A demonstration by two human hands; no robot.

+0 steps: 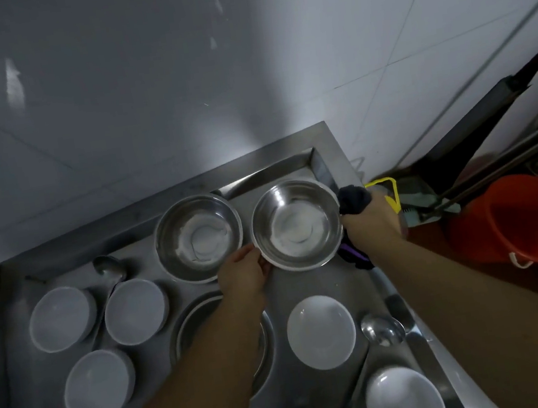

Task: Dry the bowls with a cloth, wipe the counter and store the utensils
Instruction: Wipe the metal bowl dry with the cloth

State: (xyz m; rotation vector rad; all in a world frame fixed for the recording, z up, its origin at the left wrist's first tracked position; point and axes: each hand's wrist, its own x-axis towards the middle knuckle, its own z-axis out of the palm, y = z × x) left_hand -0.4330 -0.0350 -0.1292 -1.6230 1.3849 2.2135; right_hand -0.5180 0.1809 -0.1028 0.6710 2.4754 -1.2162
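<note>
Two steel bowls stand side by side at the back of the steel counter (13, 284). My left hand (248, 272) grips the near-left rim of the right steel bowl (298, 224). My right hand (371, 218) grips a dark cloth (353, 199) at that bowl's right rim; a purple part of the cloth hangs below the hand. The left steel bowl (198, 236) is untouched. Three grey bowls (62, 319) lie upside down on the left. Two white bowls (320, 331) sit upright on the right. A ladle (382, 328) lies by the right edge.
A steel plate (201, 320) lies partly under my left forearm. Another ladle (109, 267) rests behind the grey bowls. An orange bucket (512, 221) and mop handles stand on the floor to the right. Tiled wall rises behind the counter.
</note>
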